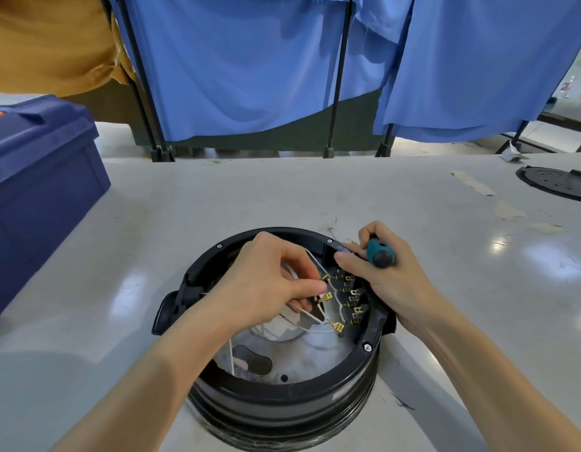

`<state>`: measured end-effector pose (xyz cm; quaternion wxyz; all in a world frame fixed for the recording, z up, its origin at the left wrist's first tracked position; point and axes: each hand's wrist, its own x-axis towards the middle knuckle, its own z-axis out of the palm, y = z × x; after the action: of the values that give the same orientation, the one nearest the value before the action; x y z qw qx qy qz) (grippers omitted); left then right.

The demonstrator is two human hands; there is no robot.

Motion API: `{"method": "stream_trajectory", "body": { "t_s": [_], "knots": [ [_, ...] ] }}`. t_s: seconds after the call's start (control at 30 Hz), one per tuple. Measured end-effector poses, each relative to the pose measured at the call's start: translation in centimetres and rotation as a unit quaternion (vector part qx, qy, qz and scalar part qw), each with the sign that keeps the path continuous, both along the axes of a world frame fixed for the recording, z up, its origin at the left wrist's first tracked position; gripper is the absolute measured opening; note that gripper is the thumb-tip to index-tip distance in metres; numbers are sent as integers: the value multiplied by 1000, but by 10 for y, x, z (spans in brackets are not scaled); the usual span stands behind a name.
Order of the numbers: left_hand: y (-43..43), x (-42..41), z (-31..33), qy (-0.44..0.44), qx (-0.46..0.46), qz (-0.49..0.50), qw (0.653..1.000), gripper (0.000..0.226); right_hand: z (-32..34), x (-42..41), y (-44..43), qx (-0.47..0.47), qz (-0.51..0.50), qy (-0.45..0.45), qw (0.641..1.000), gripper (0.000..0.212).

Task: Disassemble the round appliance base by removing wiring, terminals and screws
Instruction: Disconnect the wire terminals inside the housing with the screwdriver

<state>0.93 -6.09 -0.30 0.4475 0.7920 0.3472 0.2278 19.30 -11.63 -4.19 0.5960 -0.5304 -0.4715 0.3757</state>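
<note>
Pinching brass spade terminal [326,297] with left hand [266,282] | gripping screwdriver [380,253] in right hand [388,275], terminal row [352,296] between hands | avoid skewed pull: may tear white wire [312,316] from crimp

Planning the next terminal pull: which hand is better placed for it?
Probably left: the left hand pinches white wires at the brass terminals; the right hand grips a screwdriver on the base rim.

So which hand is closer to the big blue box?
Left. The left hand pinches white wires inside the round base, on the side toward the blue box. The right hand grips the screwdriver at the base's rim, farther from the box.
</note>
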Motion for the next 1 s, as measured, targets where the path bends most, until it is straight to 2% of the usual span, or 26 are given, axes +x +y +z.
{"method": "stream_trajectory", "body": {
  "t_s": [0.27,0.37,0.47,0.6,0.73,0.87,1.0],
  "knots": [
    [6,9,10,-63,33,22,997,6,2,-3,-5,2,13,-22,1000,34],
    [5,17,11,-75,67,58,993,8,7,-11,-7,57,-52,-37,996,39],
    [6,22,10,-87,117,107,984,12,18,-14,-12,124,-59,-44,989,41],
    [9,25,10,-107,111,141,978,7,21,-12,-17,83,7,-37,996,45],
    [11,22,12,-111,94,138,980,7,21,-9,-16,98,-2,-38,994,38],
    [9,21,13,-87,153,126,976,21,24,-8,-16,93,-20,-7,995,40],
    [14,20,14,-69,127,102,984,35,28,-6,-17,71,-31,3,997,40]
  ]
}}
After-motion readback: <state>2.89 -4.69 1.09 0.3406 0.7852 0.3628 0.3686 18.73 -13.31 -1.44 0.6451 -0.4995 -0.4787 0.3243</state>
